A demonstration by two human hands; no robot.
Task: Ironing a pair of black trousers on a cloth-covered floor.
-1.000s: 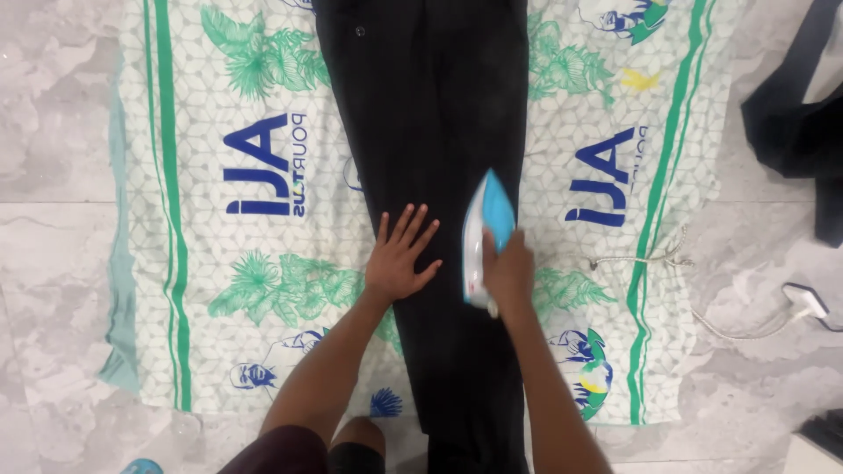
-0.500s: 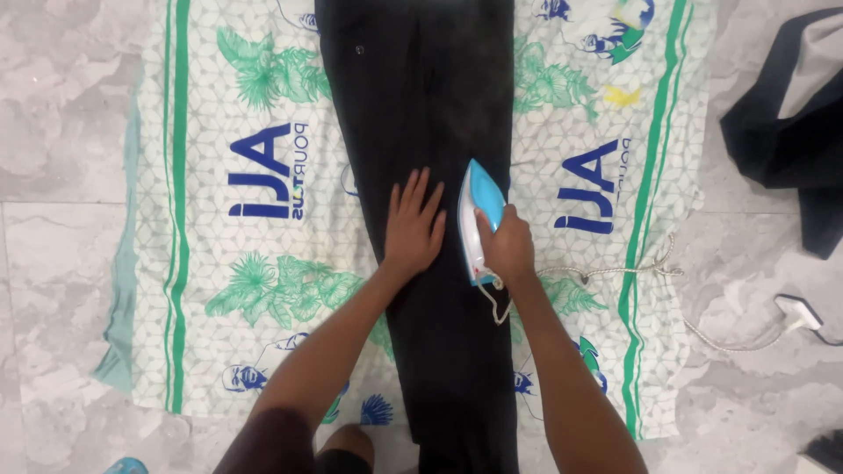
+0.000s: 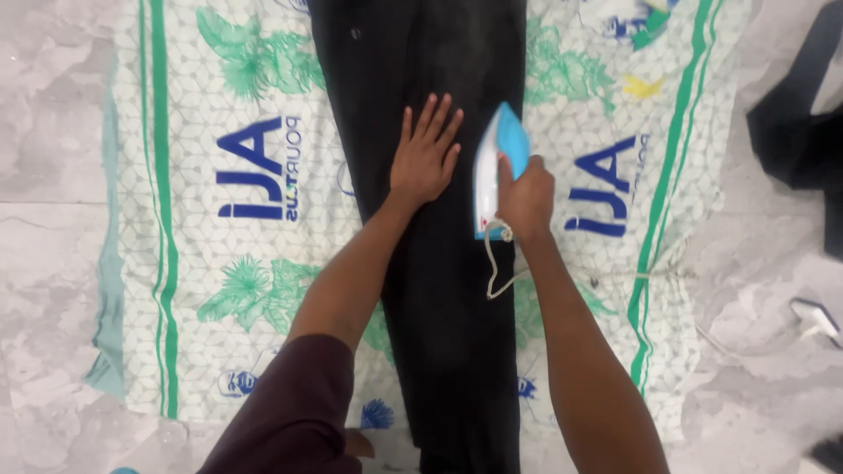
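Black trousers [image 3: 439, 290] lie lengthwise down the middle of a white cloth with green stripes and leaf prints [image 3: 255, 254], spread on a marble floor. My left hand [image 3: 426, 156] rests flat on the black fabric, fingers apart and pointing away from me. Just to its right, my right hand [image 3: 525, 197] grips the handle of a blue and white iron [image 3: 496, 162] standing on the trousers' right edge. A pale cord [image 3: 493, 268] hangs from the iron's back end.
The cord runs right across the cloth to a white plug [image 3: 815, 318] on the floor. A dark garment [image 3: 799, 132] lies at the right edge. Grey marble floor [image 3: 53, 132] surrounds the cloth.
Both hands have slid up the trousers, away from me. The iron moved with my right hand; my left hand stayed flat beside it.
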